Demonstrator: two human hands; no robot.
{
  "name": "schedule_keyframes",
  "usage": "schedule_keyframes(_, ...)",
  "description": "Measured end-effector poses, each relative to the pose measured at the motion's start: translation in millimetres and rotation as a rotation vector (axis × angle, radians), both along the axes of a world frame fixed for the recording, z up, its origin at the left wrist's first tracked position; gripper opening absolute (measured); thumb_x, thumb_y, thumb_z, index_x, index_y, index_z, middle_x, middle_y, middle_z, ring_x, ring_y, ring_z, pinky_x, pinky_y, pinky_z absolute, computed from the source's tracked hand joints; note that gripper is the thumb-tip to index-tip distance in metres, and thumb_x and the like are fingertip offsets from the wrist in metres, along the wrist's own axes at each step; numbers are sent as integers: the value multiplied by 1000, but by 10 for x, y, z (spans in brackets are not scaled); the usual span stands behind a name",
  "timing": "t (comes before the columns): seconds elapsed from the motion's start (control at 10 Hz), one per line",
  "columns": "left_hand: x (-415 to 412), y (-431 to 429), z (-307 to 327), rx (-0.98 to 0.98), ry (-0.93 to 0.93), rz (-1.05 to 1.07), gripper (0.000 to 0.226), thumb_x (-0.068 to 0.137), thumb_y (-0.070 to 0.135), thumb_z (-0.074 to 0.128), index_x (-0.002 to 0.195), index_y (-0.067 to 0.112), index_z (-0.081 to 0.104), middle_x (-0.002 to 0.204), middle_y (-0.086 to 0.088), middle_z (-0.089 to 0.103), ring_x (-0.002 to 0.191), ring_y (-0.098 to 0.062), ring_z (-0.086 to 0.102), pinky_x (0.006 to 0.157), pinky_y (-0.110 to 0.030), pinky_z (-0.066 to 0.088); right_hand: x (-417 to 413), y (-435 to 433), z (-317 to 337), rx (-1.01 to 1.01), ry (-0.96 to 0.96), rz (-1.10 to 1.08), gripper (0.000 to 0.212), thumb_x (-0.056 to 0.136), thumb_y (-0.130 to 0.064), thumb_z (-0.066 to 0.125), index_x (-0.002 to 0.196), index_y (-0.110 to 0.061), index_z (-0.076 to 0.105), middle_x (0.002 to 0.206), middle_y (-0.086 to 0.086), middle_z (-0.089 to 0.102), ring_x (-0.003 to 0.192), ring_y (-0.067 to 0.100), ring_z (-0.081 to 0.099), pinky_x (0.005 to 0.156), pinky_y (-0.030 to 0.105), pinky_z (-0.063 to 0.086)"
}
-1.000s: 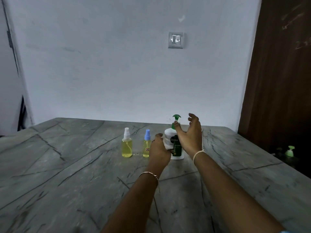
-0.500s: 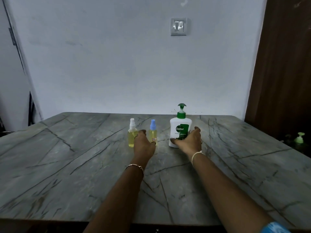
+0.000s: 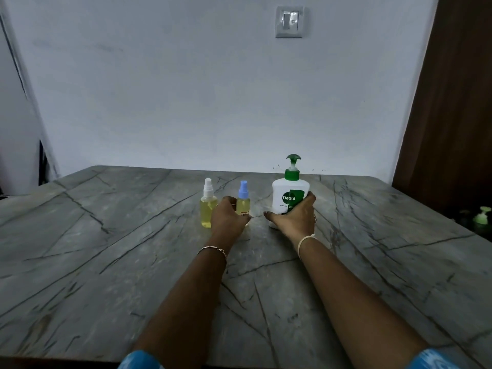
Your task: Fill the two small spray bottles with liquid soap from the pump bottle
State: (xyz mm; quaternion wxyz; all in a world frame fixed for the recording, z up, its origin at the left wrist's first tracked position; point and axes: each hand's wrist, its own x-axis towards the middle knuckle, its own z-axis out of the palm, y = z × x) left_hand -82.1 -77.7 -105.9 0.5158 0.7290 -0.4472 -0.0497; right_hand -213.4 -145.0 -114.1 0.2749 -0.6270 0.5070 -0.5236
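While the white pump bottle (image 3: 290, 193) stands upright toward the far edge of the grey veined stone worktop (image 3: 106, 262), the right hand (image 3: 292, 221) grips its lower body, fingers (image 3: 309, 198) curled round the right side and thumb along the left of the base; its green label reads "Dettol" in white, the smaller print below is partly covered and too small to read; the green pump head sits on top. To its left stand the two small spray bottles, both upright and holding yellow liquid: the blue-capped spray bottle (image 3: 243, 199) nearer the pump bottle, with a small label low on its front that cannot be read, and the white-capped spray bottle (image 3: 207, 206) just beyond it. The left hand (image 3: 228, 217) sits before and between them, the blue-capped one in the crook of thumb and forefinger; whether it actually clasps that bottle cannot be told. A light switch (image 3: 289, 21) is on the wall behind.
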Motion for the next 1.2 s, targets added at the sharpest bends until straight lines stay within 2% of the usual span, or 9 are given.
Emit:
schedule_keyframes(0.3,-21,-6,-28,-33,20,-13,50,72,12,81,114,4,55,112,-13,66,104,-26,62,92,-40,51,-9,-17,-37,22,-11,-12,96,56,-20,87,132,-12,30,123,11,55,114,33,54,93,39,46)
schedule_keyframes(0.6,-16,138,46,3,47,-12,59,71,13,81,122,5,53,119,-11,62,108,-23,59,92,-33,47,-68,68,56,93,52,-33,95,51,-30,91,125,-10,36,122,11,57,115,35,54,95,45,47)
schedule_keyframes(0.7,-12,294,79,6,65,-10,59,70,12,82,121,5,54,117,-10,61,107,-22,59,91,-32,48,-100,153,101,134,49,-59,95,49,-27,92,125,-7,39,123,13,58,116,36,54,96,45,47)
schedule_keyframes(0.8,17,470,93,-1,61,-6,57,69,14,83,119,5,56,115,-10,63,106,-22,59,92,-34,49,-136,274,159,144,52,-105,98,50,-23,92,129,-4,37,127,17,54,120,38,50,99,46,44)
schedule_keyframes(0.9,56,693,89,5,32,17,50,74,17,80,117,6,58,113,-7,65,105,-21,60,87,-29,46,-180,456,210,149,42,-134,107,55,-20,89,140,-8,25,136,18,44,128,39,41,104,48,37)
schedule_keyframes(1.0,109,902,53,28,-53,28,43,78,22,76,116,7,60,115,-7,65,106,-23,60,89,-29,47,-188,636,208,133,74,-132,96,59,-22,87,135,-12,29,134,17,44,125,38,42,101,49,38)
schedule_keyframes(1.1,100,1131,53,117,-114,-17,42,82,24,72,119,10,60,122,-9,62,114,-23,56,95,-32,45,-197,824,208,172,175,-54,82,61,-27,83,127,-12,37,129,14,48,120,37,46,99,46,41)
schedule_keyframes(1.2,89,1313,5,162,-158,-45,42,83,27,71,121,14,58,129,-8,57,120,-21,51,96,-29,40,-185,1003,162,162,306,60,65,69,-29,76,126,-15,48,128,11,52,120,34,46,100,41,41)
